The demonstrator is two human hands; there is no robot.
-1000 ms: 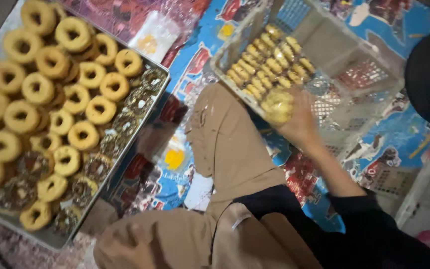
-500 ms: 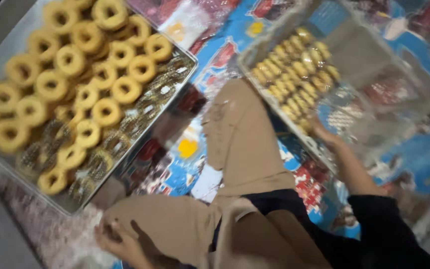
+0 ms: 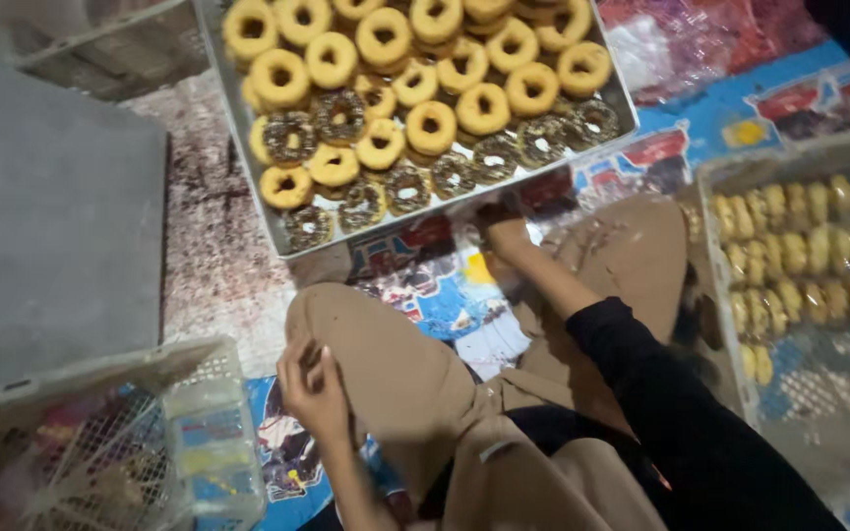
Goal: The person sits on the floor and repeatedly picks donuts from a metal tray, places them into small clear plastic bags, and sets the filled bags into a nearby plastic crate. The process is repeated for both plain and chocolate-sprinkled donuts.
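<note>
A metal tray (image 3: 282, 248) full of ring doughnuts lies on the floor ahead of me, with plain golden ones (image 3: 431, 128) at the back and chocolate-sprinkled ones (image 3: 290, 138) along its near side. My right hand (image 3: 506, 234), in a black sleeve, reaches forward over my tan trouser leg and touches the tray's near rim. Its fingers are blurred and partly hidden. My left hand (image 3: 312, 385) rests on my left knee, fingers loosely apart, holding nothing.
A pale plastic crate (image 3: 712, 258) at the right holds rows of small wrapped yellow doughnuts (image 3: 789, 256). A mesh crate (image 3: 199, 433) stands at the lower left beside a grey slab (image 3: 51, 226). A colourful printed mat (image 3: 445, 295) covers the floor under my legs.
My right hand left the crate of wrapped doughnuts at the right and came across to the doughnut tray. My left hand moved onto my knee. The view swung left.
</note>
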